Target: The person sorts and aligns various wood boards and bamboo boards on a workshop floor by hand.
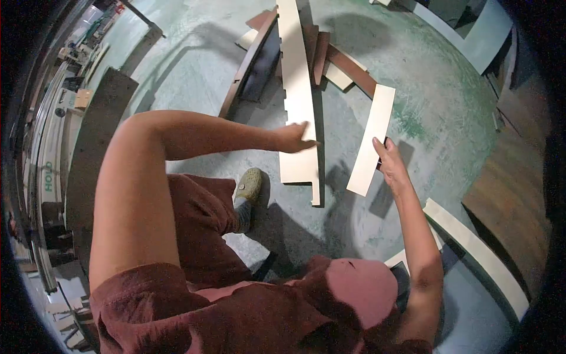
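Note:
My right hand (391,160) grips a short cream-coloured strip of board (372,138), its thumb across the face and the fingers behind. The strip is tilted, its upper end leaning right. Over the lower part of a long cream panel (299,88) is my left hand (295,137), with thumb and forefinger spread apart near the panel's right edge. That panel has small notches along its left side and a step cut at its lower end.
Brown and cream board offcuts (348,68) lie beyond the long panel. A dark-edged frame piece (250,65) leans left of it. Metal sheets (507,177) lie at right, and a curved cream-edged piece (477,253) sits near my right arm. My shoe (249,186) rests on the floor.

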### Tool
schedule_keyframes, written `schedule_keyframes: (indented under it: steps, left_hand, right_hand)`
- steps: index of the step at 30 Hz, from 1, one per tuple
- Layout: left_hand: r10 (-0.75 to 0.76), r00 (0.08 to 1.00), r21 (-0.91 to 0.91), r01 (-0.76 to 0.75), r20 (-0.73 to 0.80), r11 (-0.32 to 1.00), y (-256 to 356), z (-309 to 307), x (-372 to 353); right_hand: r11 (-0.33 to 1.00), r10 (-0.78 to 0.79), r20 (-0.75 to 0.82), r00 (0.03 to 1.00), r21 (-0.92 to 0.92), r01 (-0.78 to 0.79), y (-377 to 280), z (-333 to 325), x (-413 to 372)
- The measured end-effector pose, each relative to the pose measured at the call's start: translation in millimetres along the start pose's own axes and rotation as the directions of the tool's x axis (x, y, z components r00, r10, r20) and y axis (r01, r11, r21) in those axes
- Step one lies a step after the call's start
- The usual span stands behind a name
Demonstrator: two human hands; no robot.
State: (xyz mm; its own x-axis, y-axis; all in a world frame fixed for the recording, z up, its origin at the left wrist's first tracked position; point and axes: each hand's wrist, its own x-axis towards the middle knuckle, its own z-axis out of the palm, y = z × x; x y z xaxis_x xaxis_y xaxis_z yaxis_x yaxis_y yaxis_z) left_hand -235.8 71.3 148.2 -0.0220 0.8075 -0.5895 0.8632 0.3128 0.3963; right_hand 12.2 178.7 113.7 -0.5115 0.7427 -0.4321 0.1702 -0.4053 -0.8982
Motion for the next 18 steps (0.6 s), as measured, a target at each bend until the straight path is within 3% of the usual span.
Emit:
schedule_keyframes:
  steps: [1, 2, 3, 4, 6, 10, 11, 12, 13, 14, 16, 18]
  left_hand:
    - [-0.041, 0.999, 0.034, 0.042, -0.026, 0.999, -31, 5, 10]
    - [-0.169, 0.977, -0.135, 0.186, 0.128, 0.973, -37, -10, 2]
    - [-0.18, 0.971, -0.251, 0.216, 0.16, 0.943, -55, -14, 2]
    - [-0.165, 0.972, -0.253, 0.204, 0.168, 0.946, -75, -14, 9]
    - [-0.358, 0.927, -0.405, 0.373, 0.114, 0.835, -115, -8, 40]
    - [-0.394, 0.917, -0.516, 0.305, -0.069, 0.8, -175, -19, 131]
    - [-0.419, 0.835, -0.577, 0.156, -0.357, 0.801, -187, -20, 162]
    - [-0.435, 0.666, -0.584, -0.002, -0.606, 0.812, -193, -29, 183]
    - [-0.413, 0.595, -0.59, -0.129, -0.689, 0.797, -192, -36, 191]
    - [-0.45, 0.597, -0.644, -0.151, -0.664, 0.75, -194, -39, 203]
    - [-0.443, 0.771, -0.799, -0.139, -0.459, 0.585, -198, -41, 220]
    - [-0.448, 0.752, -0.8, -0.174, -0.484, 0.574, -192, -38, 224]
  right_hand:
    - [1.0, 0.018, -0.014, 1.0, -0.002, -0.018, 5, 1, -1]
    - [1.0, -0.004, -0.003, 1.0, -0.015, 0.004, 10, 4, -1]
    - [0.999, -0.031, 0.009, 0.999, -0.029, 0.032, 13, 6, -1]
    - [0.999, -0.027, -0.005, 1.0, -0.035, 0.027, 16, 8, 2]
    - [0.973, 0.125, -0.031, 0.992, -0.192, -0.129, 28, 13, 8]
    - [0.974, 0.079, -0.078, 0.994, -0.206, -0.094, 57, 38, 28]
    - [0.97, 0.11, -0.061, 0.992, -0.211, -0.12, 60, 45, 33]
    - [0.968, 0.138, -0.044, 0.989, -0.207, -0.144, 65, 55, 39]
    - [0.975, 0.146, -0.108, 0.983, -0.15, -0.161, 75, 68, 45]
    - [0.98, 0.156, -0.171, 0.973, -0.1, -0.174, 83, 81, 52]
    - [0.979, 0.116, -0.216, 0.97, -0.137, -0.148, 79, 110, 57]
    - [0.979, 0.137, -0.084, 0.987, -0.138, -0.148, 58, 130, 56]
